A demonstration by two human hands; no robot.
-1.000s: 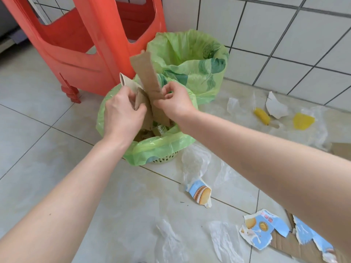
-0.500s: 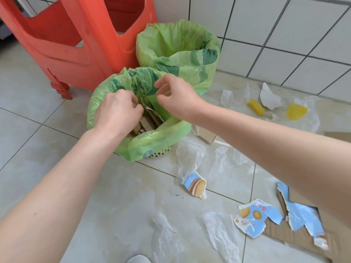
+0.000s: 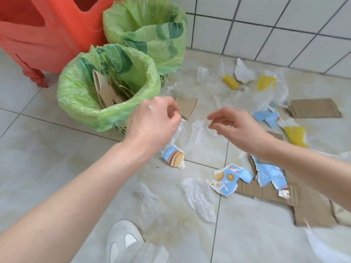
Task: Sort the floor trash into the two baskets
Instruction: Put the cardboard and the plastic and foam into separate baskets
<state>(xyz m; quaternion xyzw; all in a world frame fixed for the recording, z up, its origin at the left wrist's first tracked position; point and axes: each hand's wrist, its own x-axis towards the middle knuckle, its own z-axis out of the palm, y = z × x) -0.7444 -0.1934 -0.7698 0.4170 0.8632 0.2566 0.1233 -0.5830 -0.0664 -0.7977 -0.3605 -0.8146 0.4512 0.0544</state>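
Two baskets lined with green bags stand at the upper left. The near basket [image 3: 79, 95] holds brown cardboard pieces [image 3: 108, 92]; the far basket [image 3: 144, 21] stands behind it by the wall. My left hand [image 3: 152, 120] hovers just right of the near basket with fingers loosely curled and nothing in it. My right hand [image 3: 233, 128] is spread open above a clear plastic film [image 3: 199, 133]. On the floor lie a small cardboard piece [image 3: 187, 106], a blue printed carton scrap [image 3: 173, 156], another carton scrap [image 3: 228, 179] and a large cardboard sheet [image 3: 266, 192].
A red plastic stool [image 3: 57, 25] stands left of the baskets. A white tiled wall [image 3: 266, 25] closes the back. More litter lies right: corrugated cardboard [image 3: 313, 108], yellow scraps [image 3: 229, 82], a white scrap [image 3: 243, 72], crumpled plastic [image 3: 197, 198]. My shoe [image 3: 121, 238] is at the bottom.
The cardboard strips went down into the near basket and both hands let go. The hands have since moved right and down, over the floor litter.
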